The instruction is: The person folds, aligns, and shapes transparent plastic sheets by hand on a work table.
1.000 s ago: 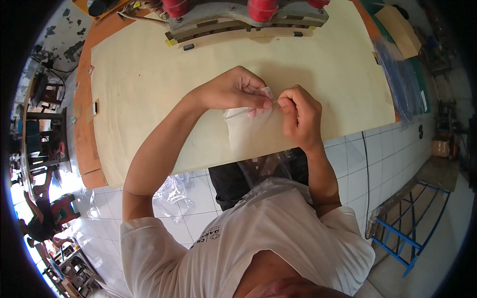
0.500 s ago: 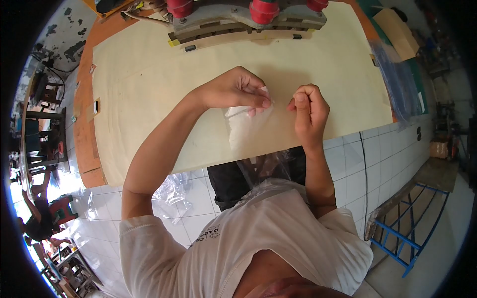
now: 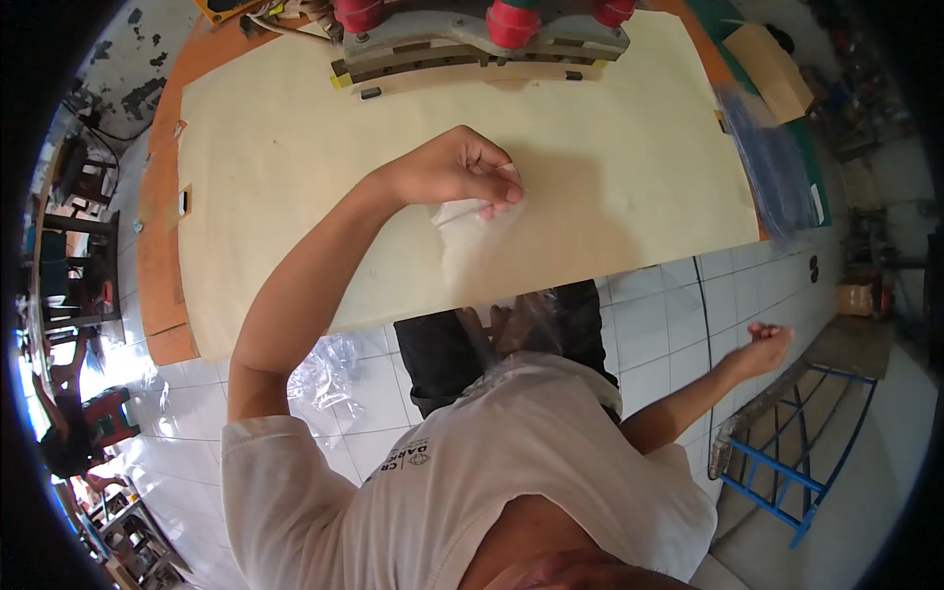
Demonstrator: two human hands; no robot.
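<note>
My left hand point(image 3: 472, 172) is over the middle of the table, thumb and fingers pinched on a thin clear plastic sheet point(image 3: 472, 241). The sheet hangs down from the fingers toward the near edge of the cream-coloured table cover point(image 3: 295, 177). Out to the right, beyond the table and above the tiled floor, my right hand point(image 3: 767, 351) has its fingers curled closed. It is slightly blurred, and whether anything small is in it cannot be made out.
A metal press tool point(image 3: 482, 44) with red knobs stands at the table's far edge. Bluish plastic sheets point(image 3: 772, 162) and a cardboard box point(image 3: 767, 71) lie at the right. Crumpled clear plastic point(image 3: 324, 383) is on the floor, and a blue metal frame point(image 3: 796, 462) stands at lower right.
My right hand has moved from beside the left hand over the table out to the right, past the table edge. My left hand keeps its hold on the plastic sheet.
</note>
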